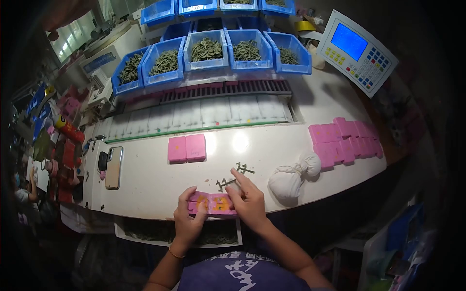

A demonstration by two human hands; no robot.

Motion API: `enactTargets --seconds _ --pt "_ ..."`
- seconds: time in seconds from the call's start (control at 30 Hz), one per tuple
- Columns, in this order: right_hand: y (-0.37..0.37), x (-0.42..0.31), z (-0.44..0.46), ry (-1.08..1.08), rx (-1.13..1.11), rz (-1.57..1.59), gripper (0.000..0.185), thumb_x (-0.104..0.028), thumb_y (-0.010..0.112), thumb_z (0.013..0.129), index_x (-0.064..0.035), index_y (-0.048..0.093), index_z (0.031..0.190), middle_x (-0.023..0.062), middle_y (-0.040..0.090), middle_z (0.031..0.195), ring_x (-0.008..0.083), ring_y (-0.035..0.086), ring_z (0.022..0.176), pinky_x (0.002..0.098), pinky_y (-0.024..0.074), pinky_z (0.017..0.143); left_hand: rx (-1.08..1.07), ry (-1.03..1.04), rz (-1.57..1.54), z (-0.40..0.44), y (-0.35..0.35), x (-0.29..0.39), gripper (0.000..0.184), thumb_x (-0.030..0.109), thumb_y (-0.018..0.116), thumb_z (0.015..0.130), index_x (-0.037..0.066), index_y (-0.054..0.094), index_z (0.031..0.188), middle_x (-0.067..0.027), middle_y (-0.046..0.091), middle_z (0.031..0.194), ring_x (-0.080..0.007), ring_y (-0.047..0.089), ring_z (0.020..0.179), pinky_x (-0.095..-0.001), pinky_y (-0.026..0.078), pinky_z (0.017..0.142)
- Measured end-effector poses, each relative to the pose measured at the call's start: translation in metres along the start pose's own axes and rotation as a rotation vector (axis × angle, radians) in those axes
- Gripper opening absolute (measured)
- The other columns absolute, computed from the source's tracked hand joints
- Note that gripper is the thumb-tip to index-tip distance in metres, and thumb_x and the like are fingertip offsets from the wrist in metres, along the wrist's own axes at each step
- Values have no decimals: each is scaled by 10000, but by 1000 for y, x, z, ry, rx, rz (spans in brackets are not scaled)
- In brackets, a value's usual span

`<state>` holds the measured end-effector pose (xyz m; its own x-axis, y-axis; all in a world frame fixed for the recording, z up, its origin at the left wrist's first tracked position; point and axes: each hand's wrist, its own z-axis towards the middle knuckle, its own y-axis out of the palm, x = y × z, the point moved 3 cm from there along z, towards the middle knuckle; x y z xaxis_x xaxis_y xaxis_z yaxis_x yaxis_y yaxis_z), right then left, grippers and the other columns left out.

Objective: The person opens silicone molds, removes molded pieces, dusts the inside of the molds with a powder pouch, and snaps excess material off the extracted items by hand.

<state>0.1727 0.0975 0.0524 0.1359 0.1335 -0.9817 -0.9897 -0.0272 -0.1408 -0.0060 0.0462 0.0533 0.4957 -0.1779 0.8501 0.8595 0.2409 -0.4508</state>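
My left hand [190, 218] is closed around the left part of a pink block, which looks like a rubber mould [221, 202] folded open. Yellow-orange marks and a small green spot show on its inner faces. Beside the mould's right edge is my right hand [250, 201], index finger stretched forward and thumb apart from it. Its other fingers are partly hidden. Just ahead of that hand, dark green branched pieces [221, 185] lie on the white tabletop [145, 179]; I cannot tell whether they are joined behind the fingers.
Two pink blocks [187, 148] lie farther back, left of a tied white cloth bag [287, 183]. More pink blocks [345, 140] are grouped at right. A phone [114, 167] rests at left. Blue bins [162, 63] of green pieces and a keypad display [358, 52] stand behind.
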Motion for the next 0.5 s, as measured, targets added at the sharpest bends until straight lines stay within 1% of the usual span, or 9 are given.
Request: enactTargets --seconds 0.1,0.17,0.2,0.27,0.3,0.37,0.4,0.47,0.5 --pt "-15 -24 -10 -219 52 -283 445 -81 685 889 -35 587 1321 153 667 1055 102 625 720 250 510 612 115 -39 -57 -3 0 -8 472 40 620 893 -7 461 1334 -166 633 1134 -225 639 1018 -334 511 898" --pt "-13 -19 -22 97 -380 -204 451 -84 664 920 -32 549 1353 107 650 1092 85 614 809 242 517 685 102 -184 -333 -7 0 -6 494 5 615 895 -1 433 1354 -153 626 1161 -209 634 1013 -321 518 877" --pt "-13 -17 -26 98 -384 -204 451 -84 664 920 -32 549 1353 107 650 1092 85 614 809 242 517 685 105 -187 -332 -7 -2 -3 494 5 615 895 -1 433 1354 -153 626 1161 -209 634 1013 -321 518 877" --pt "-6 -8 -34 455 -495 466 439 -78 613 964 -13 503 1384 96 602 1207 84 600 980 238 512 812 91 -341 -544 -2 -1 0 457 130 584 960 13 415 1367 -159 615 1154 -228 625 1050 -344 519 901" --pt "-4 -9 -36 377 -466 551 440 -68 614 968 7 478 1380 111 564 1272 114 588 1075 246 491 899 95 -338 -545 2 2 2 457 130 584 960 13 415 1367 -159 615 1154 -228 625 1050 -344 519 901" --pt "7 -12 -38 334 -484 593 458 -74 628 962 0 464 1384 91 581 1229 118 592 1074 259 483 930 53 -527 -1240 7 17 6 468 374 503 1021 27 440 1329 -155 602 1093 -246 615 1041 -394 522 919" --pt "10 -15 -38 295 -497 636 478 -80 641 956 -6 450 1388 70 598 1185 121 597 1073 271 475 961 58 -522 -1239 11 19 12 468 374 503 1021 27 440 1329 -155 602 1093 -246 615 1041 -394 522 919" --pt "13 -20 -37 292 -514 657 511 -57 648 945 -16 412 1396 81 581 1219 134 589 1103 289 472 980 -7 -650 -1530 17 25 26 614 578 389 1008 32 461 1277 -146 581 1022 -260 598 1018 -439 517 929" --pt "13 -24 -37 194 -489 596 514 -50 649 942 -20 409 1396 86 574 1222 135 582 1115 292 476 975 47 -694 -1673 22 26 25 612 597 424 986 38 474 1227 -130 578 951 -244 612 899 -402 549 834"
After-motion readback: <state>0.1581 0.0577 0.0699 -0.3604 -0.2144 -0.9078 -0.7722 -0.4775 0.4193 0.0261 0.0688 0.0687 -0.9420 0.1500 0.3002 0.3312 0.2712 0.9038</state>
